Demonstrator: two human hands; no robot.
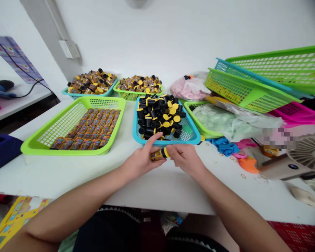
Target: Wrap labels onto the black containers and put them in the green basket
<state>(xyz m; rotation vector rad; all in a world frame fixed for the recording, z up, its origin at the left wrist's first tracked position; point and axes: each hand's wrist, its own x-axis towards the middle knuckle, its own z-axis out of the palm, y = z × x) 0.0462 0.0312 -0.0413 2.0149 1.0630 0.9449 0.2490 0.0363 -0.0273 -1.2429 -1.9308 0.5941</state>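
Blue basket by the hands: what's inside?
The blue basket holds a loose heap of yellow-capped black tubes; bare mesh shows at its right. Tubes lower in the heap are covered, so no count.

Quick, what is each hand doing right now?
Left hand: closed on a small tube.
Right hand: fingers pinching the same tube at its yellow end.

Small tube (pixel 159 154): dark body in a colourful printed label, yellow cap at its right end. Lies on its side, pinched between left hand (pixel 141 161) and right hand (pixel 186 160), just above the table (pixel 157 190).
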